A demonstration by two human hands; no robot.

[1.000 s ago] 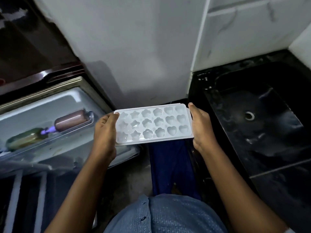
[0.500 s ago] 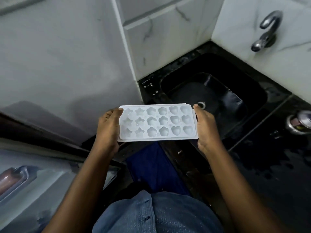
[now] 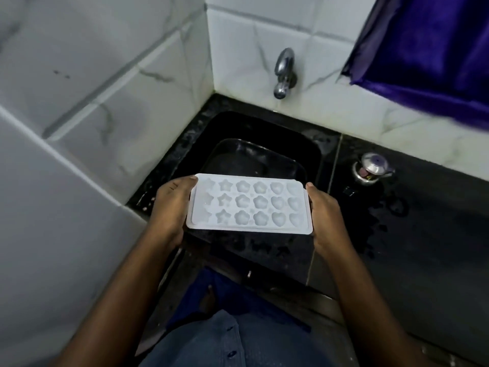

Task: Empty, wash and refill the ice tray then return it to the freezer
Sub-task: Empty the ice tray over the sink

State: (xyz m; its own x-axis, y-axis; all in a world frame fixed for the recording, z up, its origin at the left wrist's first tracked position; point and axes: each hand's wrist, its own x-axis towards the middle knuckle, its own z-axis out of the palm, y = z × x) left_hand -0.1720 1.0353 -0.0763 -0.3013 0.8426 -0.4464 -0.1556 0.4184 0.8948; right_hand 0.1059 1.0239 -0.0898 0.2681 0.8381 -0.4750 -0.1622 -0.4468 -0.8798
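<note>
A white ice tray (image 3: 250, 203) with star, flower and heart moulds is held level over the near edge of the black sink (image 3: 254, 157). My left hand (image 3: 172, 205) grips its left end, thumb on the rim. The tray's right end is gripped by my right hand (image 3: 324, 210). I cannot tell what the moulds hold. A steel tap (image 3: 283, 72) sticks out of the tiled wall above the sink's far side.
A black counter (image 3: 412, 234) runs to the right of the sink, wet in patches, with a small steel lidded pot (image 3: 371, 168) on it. A purple cloth (image 3: 428, 49) hangs at the upper right. White tiled walls (image 3: 105, 75) close in the left side.
I have turned right from the open fridge to face the sink. The tray, still held by both hands, now hangs over the sink's near edge, and the fridge has left the view.
</note>
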